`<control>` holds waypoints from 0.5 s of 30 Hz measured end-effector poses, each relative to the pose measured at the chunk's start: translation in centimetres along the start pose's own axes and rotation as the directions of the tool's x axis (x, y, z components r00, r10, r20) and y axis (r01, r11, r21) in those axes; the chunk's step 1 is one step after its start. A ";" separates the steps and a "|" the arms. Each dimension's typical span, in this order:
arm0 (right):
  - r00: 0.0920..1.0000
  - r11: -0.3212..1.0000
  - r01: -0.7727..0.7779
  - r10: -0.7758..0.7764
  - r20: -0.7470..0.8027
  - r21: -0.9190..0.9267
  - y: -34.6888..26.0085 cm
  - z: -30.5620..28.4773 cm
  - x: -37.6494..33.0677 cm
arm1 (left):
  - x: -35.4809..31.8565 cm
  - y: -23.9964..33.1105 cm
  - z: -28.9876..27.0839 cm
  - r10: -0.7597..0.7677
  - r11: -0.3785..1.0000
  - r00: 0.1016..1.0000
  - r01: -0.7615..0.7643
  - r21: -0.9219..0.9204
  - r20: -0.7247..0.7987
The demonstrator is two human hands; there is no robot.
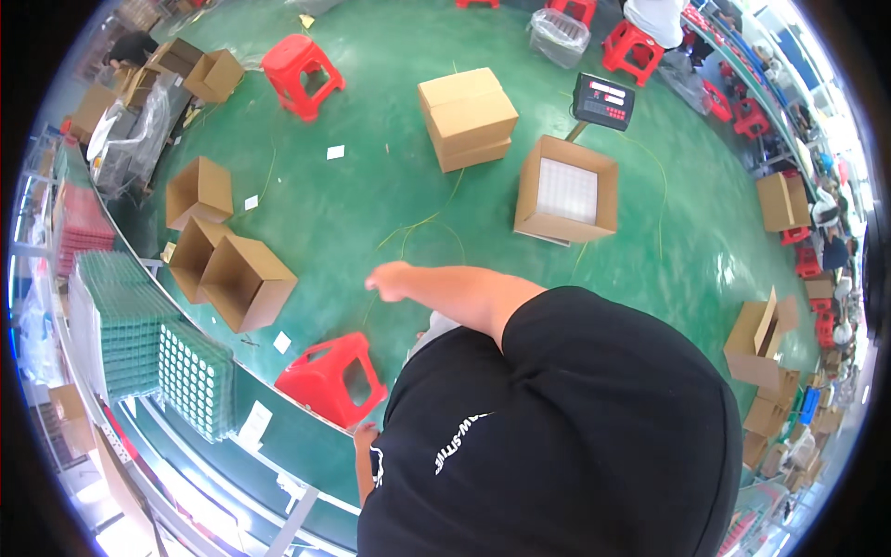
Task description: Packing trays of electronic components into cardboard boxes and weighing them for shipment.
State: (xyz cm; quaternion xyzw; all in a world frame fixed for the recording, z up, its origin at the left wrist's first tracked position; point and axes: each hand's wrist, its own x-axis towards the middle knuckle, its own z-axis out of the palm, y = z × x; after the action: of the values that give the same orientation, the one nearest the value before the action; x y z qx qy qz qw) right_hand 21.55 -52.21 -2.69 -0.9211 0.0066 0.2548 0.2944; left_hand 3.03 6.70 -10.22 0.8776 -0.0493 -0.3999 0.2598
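Observation:
My right hand reaches out to the left over the green floor, its bare forearm coming from a black short sleeve. It holds nothing I can see, and its fingers look loosely apart. Lower down, my left hand is close beside a red plastic stool. Whether it touches the stool I cannot tell, and its fingers are small and partly hidden. My black shirt covers much of the lower view.
Open cardboard boxes stand at the left, near stacked clear trays. A box holding a white tray sits by a scale display. Beyond are a closed carton and another red stool. A person sits at the upper right.

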 end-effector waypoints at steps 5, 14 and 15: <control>0.941 0.939 0.335 -0.329 0.082 -0.079 -8.9 -1.2 1.4 | 7.6 10.6 -3.3 -0.178 0.955 0.970 0.130 -0.267 -0.165; 0.879 0.569 0.297 0.150 0.452 -0.767 26.1 -1.0 -0.3 | 9.1 21.5 -11.5 -0.223 0.830 0.858 -0.081 -0.551 -0.462; 0.701 0.571 0.501 0.173 0.692 -0.650 28.1 -3.1 1.5 | 8.1 20.6 -11.6 -0.304 0.794 0.792 -0.098 -0.601 -0.530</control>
State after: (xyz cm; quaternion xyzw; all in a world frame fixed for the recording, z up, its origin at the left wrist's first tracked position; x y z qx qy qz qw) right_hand 19.74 -76.92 -16.39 -0.7792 -0.3136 0.5212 -0.1510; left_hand 19.46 -8.58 0.81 0.8307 0.2157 -0.1086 0.5016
